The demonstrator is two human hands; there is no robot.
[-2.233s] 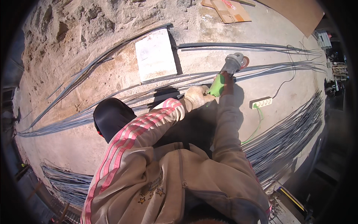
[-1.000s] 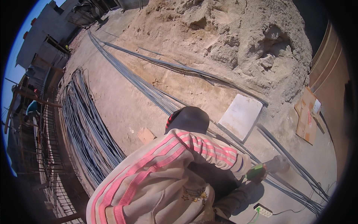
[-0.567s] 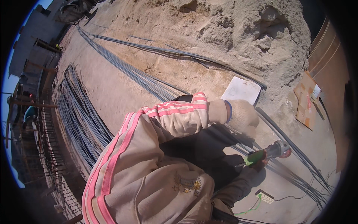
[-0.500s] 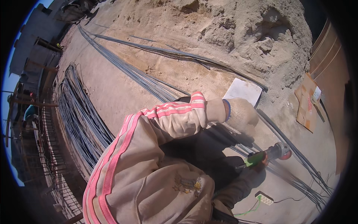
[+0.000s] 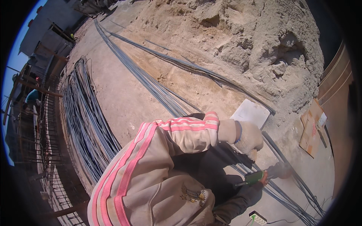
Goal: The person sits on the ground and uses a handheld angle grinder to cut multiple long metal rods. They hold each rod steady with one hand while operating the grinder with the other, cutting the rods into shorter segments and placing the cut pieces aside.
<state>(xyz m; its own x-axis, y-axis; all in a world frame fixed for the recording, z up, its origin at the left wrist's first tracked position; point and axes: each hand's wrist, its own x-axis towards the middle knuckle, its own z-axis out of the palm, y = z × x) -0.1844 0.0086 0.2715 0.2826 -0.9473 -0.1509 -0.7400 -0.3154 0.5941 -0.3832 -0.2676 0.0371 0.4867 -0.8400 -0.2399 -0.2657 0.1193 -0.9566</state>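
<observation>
– Lt. hand (image 5: 249, 139) is sitting off the grinder (image 5: 254, 177) vs. 1 sec ago; rt. hand (image 5: 265, 179) is gripping it over the rods (image 5: 149, 83).
– Lt. holding?
– Can't tell. Grinder's prob. feeling hard, front-heavy; best be holding its green body.

Angle grinder (image 5: 253, 177) | green body, blurred grey head toward right | over steel rods (image 5: 166, 101): long, grey, bundled

A sandy mound (image 5: 260, 41) fills the upper right, a white rectangular slab (image 5: 250, 113) below it. Flattened cardboard (image 5: 312, 132) lies near a brown panel (image 5: 341, 109) at the right; at far left, a person in teal (image 5: 33, 96) is near a rebar cage (image 5: 48, 132).
</observation>
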